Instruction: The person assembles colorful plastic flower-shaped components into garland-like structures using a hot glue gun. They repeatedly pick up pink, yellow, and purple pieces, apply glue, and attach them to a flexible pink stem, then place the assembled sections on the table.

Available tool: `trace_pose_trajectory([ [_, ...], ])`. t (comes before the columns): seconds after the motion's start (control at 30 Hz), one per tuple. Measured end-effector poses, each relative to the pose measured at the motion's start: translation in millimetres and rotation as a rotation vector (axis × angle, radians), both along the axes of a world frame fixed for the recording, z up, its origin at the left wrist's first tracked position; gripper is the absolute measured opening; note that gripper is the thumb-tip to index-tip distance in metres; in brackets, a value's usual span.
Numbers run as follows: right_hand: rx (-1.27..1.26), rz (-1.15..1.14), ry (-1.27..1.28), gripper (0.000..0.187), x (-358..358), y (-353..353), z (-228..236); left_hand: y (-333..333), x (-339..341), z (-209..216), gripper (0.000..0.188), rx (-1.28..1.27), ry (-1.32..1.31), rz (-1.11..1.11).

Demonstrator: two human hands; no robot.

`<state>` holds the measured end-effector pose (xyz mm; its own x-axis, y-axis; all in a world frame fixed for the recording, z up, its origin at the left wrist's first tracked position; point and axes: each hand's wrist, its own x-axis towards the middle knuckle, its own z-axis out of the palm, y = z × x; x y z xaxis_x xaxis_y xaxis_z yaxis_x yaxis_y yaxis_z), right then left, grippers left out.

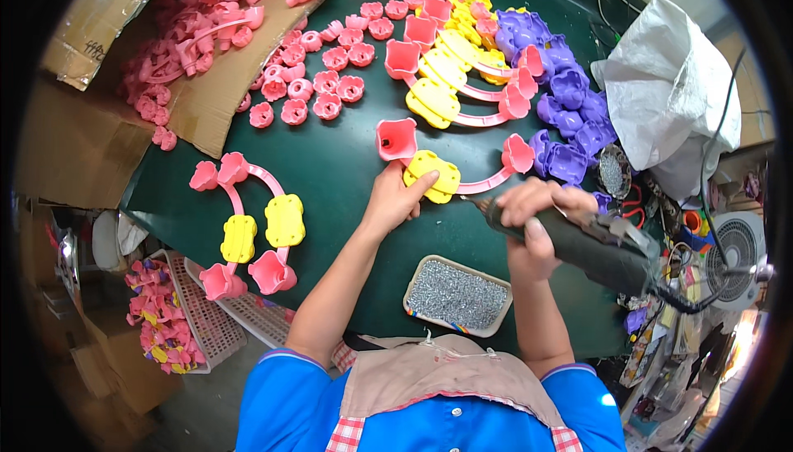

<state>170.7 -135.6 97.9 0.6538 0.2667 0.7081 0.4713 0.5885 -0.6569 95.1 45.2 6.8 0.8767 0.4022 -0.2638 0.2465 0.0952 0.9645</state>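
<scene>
My left hand (390, 202) is closed on a pink curved plastic piece (486, 185) with a yellow scalloped plate (434, 169) across its middle, thumb on the plate. The piece has a square-mouthed cup at its left end and a flower-shaped cup at its right end. A dark electric screwdriver (596, 249) lies in my right hand (533, 219), its tip pointing left, close to the curved arm just right of the plate. Whether the tip touches is too small to tell. Nearer me stands a shallow tray (408, 302) of small silvery screws (457, 293).
Two similar pink-and-yellow assemblies (283, 221) lie at left. More assemblies (434, 103) line up beyond my hands, beside loose pink cups (327, 106) and purple flower-shaped parts (568, 159). A cardboard box (219, 113) spills pink parts. The screwdriver's cord (702, 303) hangs at right, near a fan (733, 260).
</scene>
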Motion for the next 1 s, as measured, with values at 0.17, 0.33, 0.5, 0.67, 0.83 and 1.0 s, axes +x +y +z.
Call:
trace_pose_trajectory([
  [0.17, -0.009, 0.060, -0.077, 0.048, 15.8, 40.4, -8.3, -7.8, 0.7, 5.3, 0.039, -0.020, 0.006, 0.000],
  [0.33, -0.042, 0.064, -0.029, 0.042, 16.3, 67.1, -15.6, -6.9, -3.6, 7.1, 0.043, 0.008, 0.008, 0.019],
  [0.5, -0.056, 0.095, -0.007, 0.039, 19.1, 81.7, -23.9, -9.8, -2.1, 4.5, 0.042, 0.046, 0.039, 0.034],
  [0.67, 0.013, 0.149, 0.013, 0.040, 29.1, 86.9, -31.8, -13.9, 1.0, 2.2, 0.042, 0.125, 0.000, 0.078],
  [0.83, 0.102, 0.171, 0.190, 0.039, 20.4, 49.6, -16.7, -11.8, -3.6, 12.0, 0.043, 0.109, 0.041, 0.097],
  [1.0, -0.193, 0.203, 0.172, 0.040, -18.2, 2.9, -50.2, -11.3, -9.9, 15.9, 0.042, -0.007, -0.001, 0.111],
])
